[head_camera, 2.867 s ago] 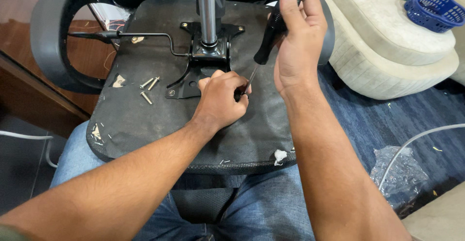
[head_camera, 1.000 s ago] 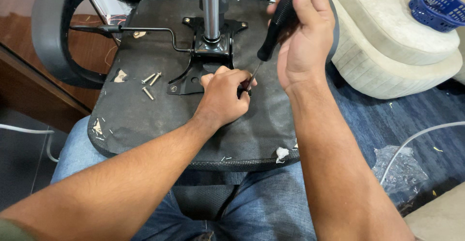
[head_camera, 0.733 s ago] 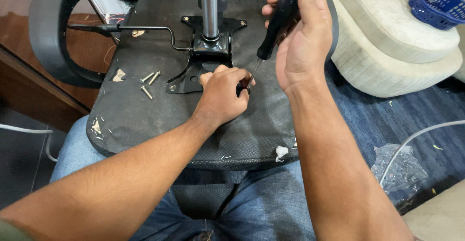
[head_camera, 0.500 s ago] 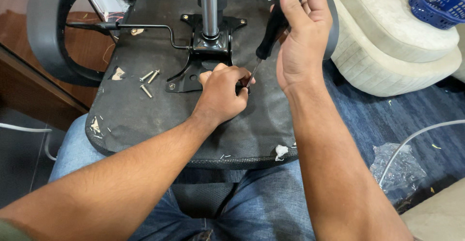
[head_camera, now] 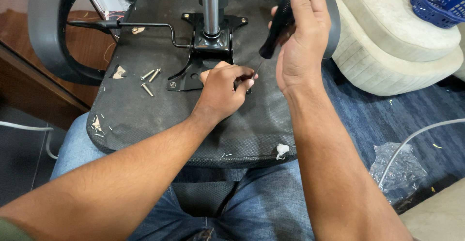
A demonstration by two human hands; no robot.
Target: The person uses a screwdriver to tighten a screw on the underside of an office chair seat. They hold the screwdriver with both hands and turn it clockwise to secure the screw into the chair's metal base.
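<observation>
Upturned seat (head_camera: 145,105); hands (head_camera: 220,88) gripping screwdriver (head_camera: 276,32).

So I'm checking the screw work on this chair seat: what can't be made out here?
Head view:
- Screwdriver tip and its screw: hidden under left hand.
- Handle top: covered by right hand.
- Gas-lift column: cut off by top edge.
- Loose screws: heads too small.

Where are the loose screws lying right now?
In the head view, the loose screws lie on the upturned chair seat, left of the black metal bracket and the left hand.
</observation>
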